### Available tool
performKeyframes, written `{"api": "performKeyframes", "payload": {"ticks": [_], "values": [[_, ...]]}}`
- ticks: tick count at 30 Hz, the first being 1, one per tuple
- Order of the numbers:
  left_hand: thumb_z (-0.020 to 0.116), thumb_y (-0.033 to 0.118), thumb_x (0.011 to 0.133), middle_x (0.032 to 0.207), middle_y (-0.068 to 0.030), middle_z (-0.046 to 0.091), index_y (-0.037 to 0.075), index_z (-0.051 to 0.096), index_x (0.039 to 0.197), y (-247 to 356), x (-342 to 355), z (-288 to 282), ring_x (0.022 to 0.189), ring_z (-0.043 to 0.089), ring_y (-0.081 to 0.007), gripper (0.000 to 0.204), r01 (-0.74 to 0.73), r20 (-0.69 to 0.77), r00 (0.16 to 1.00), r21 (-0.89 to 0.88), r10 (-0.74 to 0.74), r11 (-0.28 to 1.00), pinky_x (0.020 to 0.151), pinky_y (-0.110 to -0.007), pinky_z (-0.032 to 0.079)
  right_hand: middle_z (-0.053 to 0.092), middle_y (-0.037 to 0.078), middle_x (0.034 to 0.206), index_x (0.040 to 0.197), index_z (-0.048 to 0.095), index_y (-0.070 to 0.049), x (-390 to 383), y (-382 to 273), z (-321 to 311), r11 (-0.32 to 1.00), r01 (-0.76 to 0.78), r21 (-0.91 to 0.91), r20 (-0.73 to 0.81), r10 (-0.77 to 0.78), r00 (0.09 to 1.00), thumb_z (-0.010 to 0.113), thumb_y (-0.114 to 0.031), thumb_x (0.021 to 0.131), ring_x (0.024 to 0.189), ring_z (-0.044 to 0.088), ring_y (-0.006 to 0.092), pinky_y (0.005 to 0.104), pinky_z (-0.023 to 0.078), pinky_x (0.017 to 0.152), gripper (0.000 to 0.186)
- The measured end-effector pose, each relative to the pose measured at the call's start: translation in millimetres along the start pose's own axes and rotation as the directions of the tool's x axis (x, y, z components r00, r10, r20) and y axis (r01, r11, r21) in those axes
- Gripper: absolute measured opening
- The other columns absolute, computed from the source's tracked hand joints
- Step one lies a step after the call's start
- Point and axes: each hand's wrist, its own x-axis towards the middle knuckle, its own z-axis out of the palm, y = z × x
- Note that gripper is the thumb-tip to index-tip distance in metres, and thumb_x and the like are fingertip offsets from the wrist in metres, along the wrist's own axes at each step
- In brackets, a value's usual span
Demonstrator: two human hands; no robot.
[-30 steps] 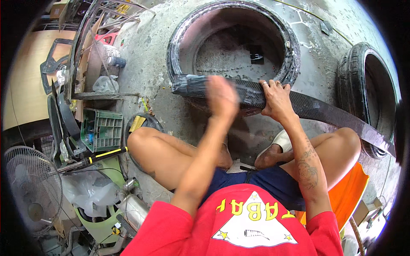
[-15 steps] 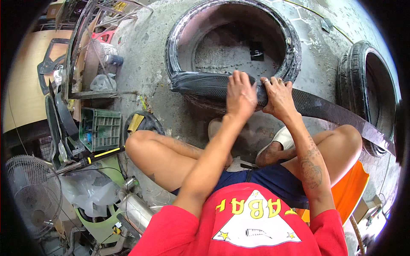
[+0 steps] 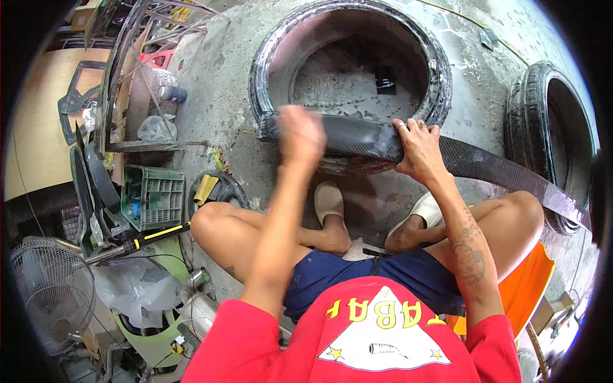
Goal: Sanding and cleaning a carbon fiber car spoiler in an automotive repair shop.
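A long, dark carbon-weave panel (image 3: pixel 491 166) lies across the near rim of a tire lying on the concrete (image 3: pixel 436 60), its tapered end reaching to the right. My right hand (image 3: pixel 416 147) grips the panel's top edge at the middle, fingers curled over it. My left hand (image 3: pixel 300 134) is at the panel's left end, blurred by motion; whether it holds anything is unclear. The panel's left section looks dark and smeared beside it.
A second tire (image 3: pixel 520 147) stands at the right, an orange chair (image 3: pixel 520 281) beside my right knee. At the left are a metal frame (image 3: pixel 169 143), a green crate (image 3: pixel 153 198), a fan (image 3: pixel 51 281), plywood (image 3: pixel 35 140) and plastic bags (image 3: pixel 137 287). My feet rest below the panel.
My left hand has swept along the panel, first right toward my right hand, then back to the left end. My right hand keeps its grip with slight shifting.
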Motion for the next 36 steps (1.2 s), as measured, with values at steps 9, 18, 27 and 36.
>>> {"api": "performKeyframes", "payload": {"ticks": [9,18,27,36], "values": [[0.068,0.028,0.098,0.112,-0.0287,0.055,-0.004,0.054,0.111,109,-53,53,0.108,0.055,-0.0446,0.037,-0.247,-0.07,0.969,-0.183,0.238,0.952,0.099,-0.059,0.044,0.063,0.013,0.118,0.145,0.057,-0.011,2,-4,8,1.0,-0.003,-0.003,0.022,0.003,1.0,0.091,-0.022,0.058,0.122,0.063,0.0331,0.0514,0.041,0.094,0.094],[0.058,0.013,0.099,0.106,-0.0256,0.057,-0.002,0.056,0.099,55,-17,34,0.101,0.057,-0.0427,0.014,-0.094,-0.104,0.99,-0.01,0.093,0.995,0.089,-0.055,0.046,0.064,0.013,0.119,0.143,0.057,-0.011,8,-7,7,1.0,-0.005,-0.021,0.035,0.006,0.999,0.092,-0.02,0.058,0.12,0.063,0.0338,0.0516,0.043,0.094,0.093],[0.066,0.022,0.098,0.106,-0.0261,0.057,-0.001,0.058,0.096,-69,24,-29,0.109,0.057,-0.0413,0.024,0.167,0.031,0.986,-0.022,-0.166,0.986,0.094,-0.056,0.046,0.062,0.014,0.12,0.146,0.054,-0.012,12,-14,6,0.998,0.053,0.015,-0.044,-0.053,0.998,0.092,-0.025,0.052,0.121,0.06,0.0358,0.0504,0.042,0.097,0.102],[0.066,0.021,0.098,0.103,-0.0257,0.053,0.0,0.053,0.103,1,-38,5,0.101,0.055,-0.0436,0.025,-0.245,-0.156,0.958,0.007,0.243,0.97,0.092,-0.056,0.045,0.062,0.013,0.118,0.145,0.055,-0.011,6,-7,2,1.0,0.016,-0.009,0.0,-0.016,1.0,0.091,-0.021,0.052,0.12,0.061,0.0343,0.0503,0.042,0.093,0.1]]}}
